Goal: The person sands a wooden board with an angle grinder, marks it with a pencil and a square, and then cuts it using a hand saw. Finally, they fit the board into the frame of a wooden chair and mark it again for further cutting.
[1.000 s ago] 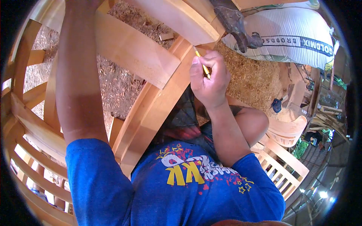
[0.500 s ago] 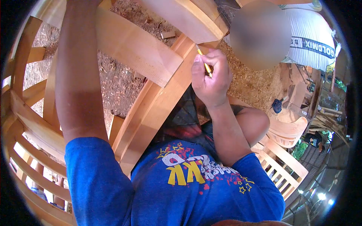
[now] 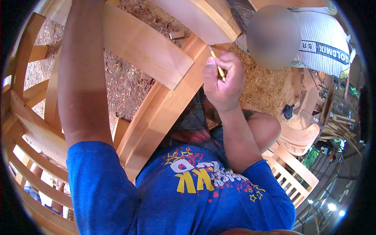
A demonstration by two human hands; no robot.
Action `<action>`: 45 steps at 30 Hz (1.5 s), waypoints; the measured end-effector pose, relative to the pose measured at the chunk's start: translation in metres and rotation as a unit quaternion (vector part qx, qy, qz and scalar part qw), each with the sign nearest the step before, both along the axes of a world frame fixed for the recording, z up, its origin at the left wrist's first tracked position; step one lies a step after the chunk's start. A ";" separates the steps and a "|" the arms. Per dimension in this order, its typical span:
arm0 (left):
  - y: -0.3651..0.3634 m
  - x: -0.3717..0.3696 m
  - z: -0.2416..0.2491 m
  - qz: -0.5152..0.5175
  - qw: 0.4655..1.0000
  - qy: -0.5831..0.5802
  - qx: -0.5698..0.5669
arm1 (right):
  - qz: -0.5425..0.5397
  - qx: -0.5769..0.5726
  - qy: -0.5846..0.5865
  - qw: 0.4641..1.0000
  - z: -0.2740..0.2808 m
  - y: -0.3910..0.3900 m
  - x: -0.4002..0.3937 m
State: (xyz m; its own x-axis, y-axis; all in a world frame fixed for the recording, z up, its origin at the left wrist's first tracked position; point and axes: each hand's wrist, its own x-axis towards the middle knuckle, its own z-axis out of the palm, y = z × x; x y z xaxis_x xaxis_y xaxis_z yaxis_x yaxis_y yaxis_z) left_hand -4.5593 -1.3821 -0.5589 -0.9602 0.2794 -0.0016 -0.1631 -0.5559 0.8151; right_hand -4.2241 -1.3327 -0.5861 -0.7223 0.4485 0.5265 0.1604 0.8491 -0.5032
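- Holds a slim yellow writing tool [image 3: 220, 71] in the closed grip of the right hand [image 3: 225, 80], pinched between thumb and fingers — too small to tell whether pen or pencil.
- Points its tip up and to the left, at the far part of a diagonal wooden rail [image 3: 156, 113], right beside the end of an upper board [image 3: 192, 19]; cannot tell whether touching.
- Reaches the left forearm [image 3: 82, 70] over the woodwork to the top edge of view, leaving the left hand out of sight — cannot tell its grip or hold.
- Lies across to the rail, near the right hand: a flat board [image 3: 145, 47], with its end on the wood.
- Shows beyond, on shavings-strewn ground [image 3: 258, 86], a white sack [image 3: 323, 43] lettered GOLDMIX; farther right, slatted furniture [image 3: 290, 172].
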 end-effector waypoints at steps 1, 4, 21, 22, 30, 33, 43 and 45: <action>0.000 0.006 0.003 0.016 1.000 0.008 -0.008 | -0.002 0.009 -0.005 1.000 0.000 0.001 0.000; 0.001 0.003 0.003 0.012 1.000 -0.003 -0.009 | 0.006 0.027 -0.008 1.000 0.000 0.003 0.001; 0.006 -0.029 -0.001 0.004 0.990 -0.130 -0.060 | -0.055 -0.217 0.044 0.974 0.043 0.013 -0.019; -0.001 -0.036 -0.008 -0.060 0.994 -0.090 -0.032 | -0.058 -0.233 0.049 0.970 0.051 0.013 -0.014; -0.104 -0.030 0.024 0.107 0.972 -0.045 -0.203 | -0.098 -0.445 -0.073 0.887 0.052 0.013 0.088; -0.140 -0.030 0.011 0.123 0.929 0.094 -0.336 | -0.112 -0.509 -0.101 0.847 0.041 0.006 0.106; -0.068 0.068 0.004 -0.189 0.792 0.390 -0.429 | -0.317 -0.155 -0.035 0.935 0.127 -0.026 0.219; -0.045 0.128 0.026 -0.247 0.652 0.542 -0.469 | -0.466 -0.166 -0.049 0.868 0.146 -0.039 0.273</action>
